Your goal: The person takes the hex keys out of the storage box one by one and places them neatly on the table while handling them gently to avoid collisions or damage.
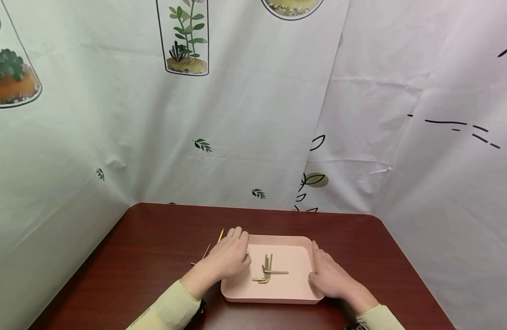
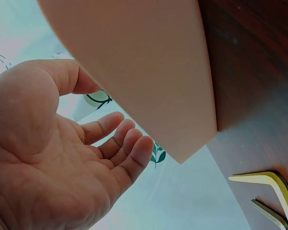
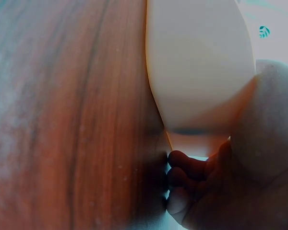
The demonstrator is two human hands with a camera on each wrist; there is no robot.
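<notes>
A pink tray (image 1: pixel 292 286) lies flat on the table, with several brass-coloured L-shaped hex keys (image 1: pixel 266 274) lying across one another inside it. My left hand (image 1: pixel 232 252) is over the tray's left rim. In the left wrist view its fingers are loosely bent beside the tray wall (image 2: pixel 149 72), the fingertips apart from it and the thumb tip at the rim. My right hand (image 1: pixel 331 275) holds the tray's right side, thumb over the rim and index finger along the edge. The other fingers (image 3: pixel 180 201) are low beside the wall, by the tabletop.
Left of the tray, partly hidden behind my left hand, lie a yellow hex key (image 2: pixel 273 184) and some brass-coloured ones (image 2: pixel 269 213). The dark red wooden table (image 1: pixel 146 256) is bounded behind and at the sides by white printed sheets (image 1: pixel 253 114).
</notes>
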